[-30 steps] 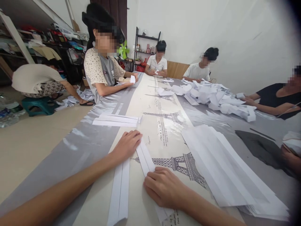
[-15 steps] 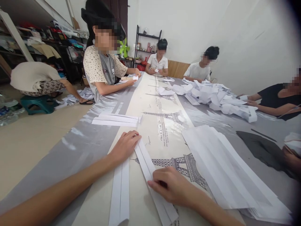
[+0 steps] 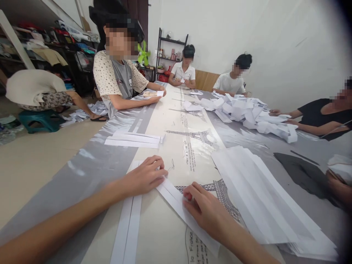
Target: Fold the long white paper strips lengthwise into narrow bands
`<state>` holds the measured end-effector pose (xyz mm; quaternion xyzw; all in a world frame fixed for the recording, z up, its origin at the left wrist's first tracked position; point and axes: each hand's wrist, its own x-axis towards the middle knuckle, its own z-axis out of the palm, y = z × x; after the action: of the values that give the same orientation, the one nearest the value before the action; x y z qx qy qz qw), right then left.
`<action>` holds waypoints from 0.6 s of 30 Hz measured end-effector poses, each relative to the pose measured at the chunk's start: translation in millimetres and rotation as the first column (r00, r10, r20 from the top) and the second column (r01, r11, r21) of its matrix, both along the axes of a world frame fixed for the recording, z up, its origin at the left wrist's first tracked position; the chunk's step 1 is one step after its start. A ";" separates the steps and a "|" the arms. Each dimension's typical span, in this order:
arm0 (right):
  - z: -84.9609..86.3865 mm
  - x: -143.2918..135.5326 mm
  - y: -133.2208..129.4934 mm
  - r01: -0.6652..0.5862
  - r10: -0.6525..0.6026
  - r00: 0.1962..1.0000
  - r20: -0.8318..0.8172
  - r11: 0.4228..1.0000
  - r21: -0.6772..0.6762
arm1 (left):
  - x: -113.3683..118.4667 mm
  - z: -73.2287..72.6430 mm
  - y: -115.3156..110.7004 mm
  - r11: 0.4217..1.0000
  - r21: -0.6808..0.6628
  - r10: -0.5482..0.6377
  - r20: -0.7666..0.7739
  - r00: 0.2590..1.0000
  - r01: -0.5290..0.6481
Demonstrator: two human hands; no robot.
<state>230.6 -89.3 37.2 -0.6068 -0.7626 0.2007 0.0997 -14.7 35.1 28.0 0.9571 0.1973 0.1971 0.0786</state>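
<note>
Both the left hand and right hand press flat, gripping nothing, on the folded paper strip, which could crease crooked if either palm slips.

Surroundings: other papers, co-workers.
Heap of crumpled white paper far on tabletop; green plastic stool on floor.
</note>
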 end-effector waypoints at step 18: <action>11.2 20.0 12.8 -0.122 0.109 0.974 -0.197 0.991 -0.054 | -6.9 40.8 -5.7 0.863 -0.504 -0.018 -0.102 0.995 -0.036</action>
<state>250.6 -76.5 48.4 -0.5419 -0.7763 0.2893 0.1416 -21.6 29.4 68.9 0.9112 0.2501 0.0892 0.3150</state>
